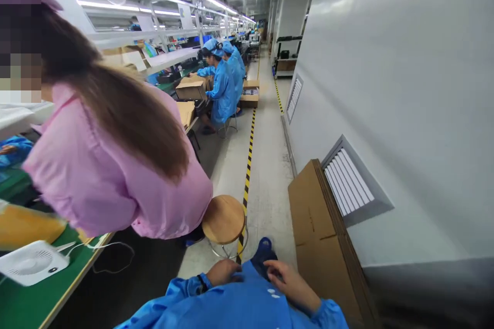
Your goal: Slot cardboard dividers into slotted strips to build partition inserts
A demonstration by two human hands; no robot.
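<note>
My left hand (224, 272) is held in front of my blue smock (235, 308), with a dark band at its wrist. Its fingers are loosely bent, and nothing shows in them. On the other side of my front, my right hand (287, 280) hovers close to the smock, its fingers slightly curled and apart, also without an object. Just ahead of my left hand stands a round wooden stool (224, 219) on metal legs. A dark blue shoe (265, 247) shows on the floor between the hands.
A person in pink (116, 164) stands close at left by a green workbench (34, 298) with a white fan (34, 263). Flattened cardboard boxes (320, 236) lean against the right wall. Yellow-black tape (249, 164) lines the aisle. Workers in blue (224, 82) sit farther ahead.
</note>
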